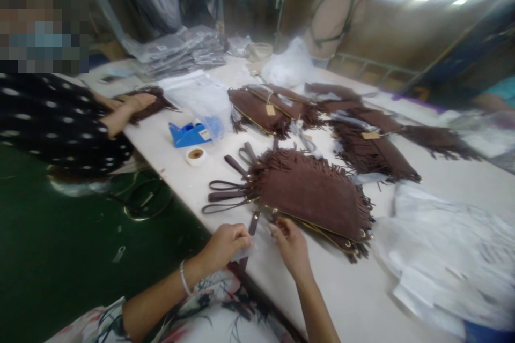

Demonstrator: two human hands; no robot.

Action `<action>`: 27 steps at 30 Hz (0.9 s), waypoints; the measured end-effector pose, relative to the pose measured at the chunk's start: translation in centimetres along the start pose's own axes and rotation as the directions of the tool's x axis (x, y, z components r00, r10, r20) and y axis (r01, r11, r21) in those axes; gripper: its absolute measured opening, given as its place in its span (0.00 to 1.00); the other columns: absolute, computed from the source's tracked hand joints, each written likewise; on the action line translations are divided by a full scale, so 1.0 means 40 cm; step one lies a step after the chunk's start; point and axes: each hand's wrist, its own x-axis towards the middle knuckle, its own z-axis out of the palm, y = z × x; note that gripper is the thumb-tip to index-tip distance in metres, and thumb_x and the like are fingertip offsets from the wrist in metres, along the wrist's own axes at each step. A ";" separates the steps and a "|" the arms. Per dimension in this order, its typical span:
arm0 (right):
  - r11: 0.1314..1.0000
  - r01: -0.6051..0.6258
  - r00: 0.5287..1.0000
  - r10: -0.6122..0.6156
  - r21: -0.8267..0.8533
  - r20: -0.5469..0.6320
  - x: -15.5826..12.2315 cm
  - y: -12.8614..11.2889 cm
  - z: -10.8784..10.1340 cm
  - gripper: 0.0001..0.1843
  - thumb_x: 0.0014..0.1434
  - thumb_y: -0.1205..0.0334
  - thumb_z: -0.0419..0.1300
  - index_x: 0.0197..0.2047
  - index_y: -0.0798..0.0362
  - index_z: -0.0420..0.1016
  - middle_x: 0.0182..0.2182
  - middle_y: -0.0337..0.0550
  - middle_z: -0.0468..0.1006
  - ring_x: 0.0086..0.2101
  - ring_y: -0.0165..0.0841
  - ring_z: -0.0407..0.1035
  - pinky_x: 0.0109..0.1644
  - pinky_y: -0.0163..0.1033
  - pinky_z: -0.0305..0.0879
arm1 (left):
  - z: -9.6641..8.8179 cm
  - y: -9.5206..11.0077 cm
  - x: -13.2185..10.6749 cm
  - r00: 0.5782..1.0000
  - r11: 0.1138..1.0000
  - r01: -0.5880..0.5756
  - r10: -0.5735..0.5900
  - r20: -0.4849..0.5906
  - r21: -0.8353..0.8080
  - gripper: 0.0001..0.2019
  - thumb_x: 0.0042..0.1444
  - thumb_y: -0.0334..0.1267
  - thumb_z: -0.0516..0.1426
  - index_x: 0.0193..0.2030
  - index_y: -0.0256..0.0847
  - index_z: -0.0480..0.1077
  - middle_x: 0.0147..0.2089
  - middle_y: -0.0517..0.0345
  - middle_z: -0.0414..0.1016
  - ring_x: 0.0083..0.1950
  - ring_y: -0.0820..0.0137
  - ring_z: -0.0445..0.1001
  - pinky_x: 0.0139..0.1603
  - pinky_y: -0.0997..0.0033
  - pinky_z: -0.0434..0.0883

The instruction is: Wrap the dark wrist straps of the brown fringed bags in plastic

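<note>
In the head view, we are keeping our two hands apart just above the near edge of the white table (358,300), with a narrow gap between them. Our left hand (226,245), a pale bracelet (184,277) circling its wrist, is closing its thumb and fingers on a clear plastic scrap (243,252). Our right hand (290,246) is bending its fingers beside the near left corner of a stack of brown fringed pouches (309,187); we cannot tell whether it is gripping anything.

The stack is lying just beyond the right hand and reaching out to its right. Its long axis is running left to right, the right end slanting a little towards us. The gold zip edges are facing our side, and several loop straps (227,185) are pointing left, beyond the left hand. One brown strap (254,223) with a gold stud is pointing back towards us, passing between the hands beside the left fingertips.

Farther beyond the left hand, a white tape roll (195,157) and a blue tape dispenser (188,135) are sitting near the table's edge. Past them, to the left, a co-worker's hand (139,103) is resting on another fringed piece (157,101). More brown pouches (257,110) are lying beyond the stack, while crumpled plastic bags (450,257) are spreading well to the right of our right hand.
</note>
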 end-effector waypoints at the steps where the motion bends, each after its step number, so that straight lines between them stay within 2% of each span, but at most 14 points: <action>1: 1.000 0.007 1.000 -0.007 0.014 0.028 0.010 -0.005 0.008 0.17 0.55 0.47 0.62 0.40 0.51 0.75 0.30 0.41 0.76 0.29 0.35 0.69 0.32 0.36 0.62 | -0.006 0.000 0.000 1.000 1.000 -0.016 0.016 -0.007 0.021 0.08 0.53 0.39 0.57 0.28 0.37 0.72 0.25 0.62 0.70 0.28 0.72 0.65 0.28 0.75 0.58; 3: 0.997 -0.006 0.997 -0.001 0.082 0.082 0.021 -0.017 0.020 0.13 0.54 0.49 0.63 0.31 0.51 0.73 0.23 0.37 0.72 0.25 0.32 0.65 0.29 0.35 0.60 | -0.018 -0.002 -0.001 0.999 0.996 -0.047 0.049 -0.022 0.072 0.09 0.54 0.39 0.57 0.29 0.37 0.73 0.27 0.61 0.72 0.30 0.70 0.67 0.30 0.74 0.59; 5: 0.979 -0.054 0.991 0.029 0.198 0.128 0.020 -0.033 0.029 0.14 0.54 0.50 0.63 0.27 0.51 0.69 0.19 0.34 0.68 0.22 0.29 0.62 0.28 0.34 0.58 | -0.030 -0.003 -0.002 0.997 0.989 -0.065 0.070 -0.034 0.134 0.09 0.55 0.40 0.57 0.30 0.38 0.73 0.28 0.60 0.73 0.32 0.69 0.68 0.32 0.73 0.60; 9: 0.865 -0.176 0.976 0.090 0.469 0.201 -0.001 -0.061 0.045 0.15 0.55 0.51 0.64 0.26 0.52 0.67 0.19 0.34 0.67 0.22 0.27 0.60 0.28 0.33 0.57 | -0.045 -0.007 -0.002 0.994 0.970 -0.084 0.097 -0.045 0.230 0.09 0.56 0.40 0.56 0.30 0.39 0.73 0.29 0.59 0.74 0.34 0.68 0.69 0.35 0.72 0.61; 13: 0.728 -0.258 0.962 0.137 0.635 0.234 -0.020 -0.073 0.062 0.15 0.56 0.53 0.65 0.27 0.52 0.67 0.21 0.33 0.66 0.22 0.25 0.58 0.28 0.32 0.56 | -0.046 -0.013 0.000 0.993 0.969 -0.098 0.111 -0.042 0.226 0.08 0.56 0.40 0.56 0.30 0.39 0.73 0.30 0.58 0.74 0.34 0.67 0.69 0.36 0.72 0.61; 16: 0.675 -0.277 0.960 0.157 0.684 0.234 -0.025 -0.076 0.070 0.14 0.56 0.54 0.66 0.28 0.52 0.68 0.22 0.34 0.67 0.23 0.25 0.58 0.28 0.32 0.56 | -0.043 -0.020 0.003 0.998 0.989 -0.047 0.053 -0.038 0.139 0.08 0.55 0.39 0.57 0.29 0.38 0.72 0.28 0.59 0.72 0.32 0.69 0.68 0.34 0.73 0.60; 19: 0.660 -0.278 0.960 0.165 0.697 0.227 -0.027 -0.079 0.072 0.14 0.55 0.54 0.67 0.29 0.53 0.69 0.23 0.34 0.67 0.24 0.25 0.58 0.28 0.31 0.56 | -0.041 -0.032 0.007 0.999 1.000 0.025 -0.025 -0.024 0.008 0.09 0.52 0.40 0.58 0.28 0.37 0.71 0.26 0.60 0.69 0.29 0.70 0.65 0.31 0.74 0.59; 23: 0.684 -0.273 0.962 0.178 0.677 0.208 -0.028 -0.081 0.071 0.14 0.54 0.52 0.66 0.29 0.52 0.68 0.24 0.35 0.69 0.25 0.26 0.60 0.29 0.31 0.59 | -0.043 -0.048 0.010 0.997 0.986 0.074 -0.076 -0.008 -0.149 0.09 0.50 0.40 0.60 0.27 0.35 0.71 0.25 0.61 0.69 0.28 0.72 0.63 0.29 0.75 0.58; 27: 0.714 -0.273 0.962 0.191 0.645 0.195 -0.030 -0.080 0.076 0.15 0.54 0.50 0.66 0.30 0.52 0.68 0.25 0.37 0.73 0.26 0.28 0.65 0.31 0.32 0.62 | -0.047 -0.052 0.008 0.996 0.977 0.088 -0.091 -0.008 -0.194 0.08 0.49 0.38 0.61 0.26 0.35 0.71 0.25 0.61 0.68 0.28 0.73 0.63 0.29 0.75 0.58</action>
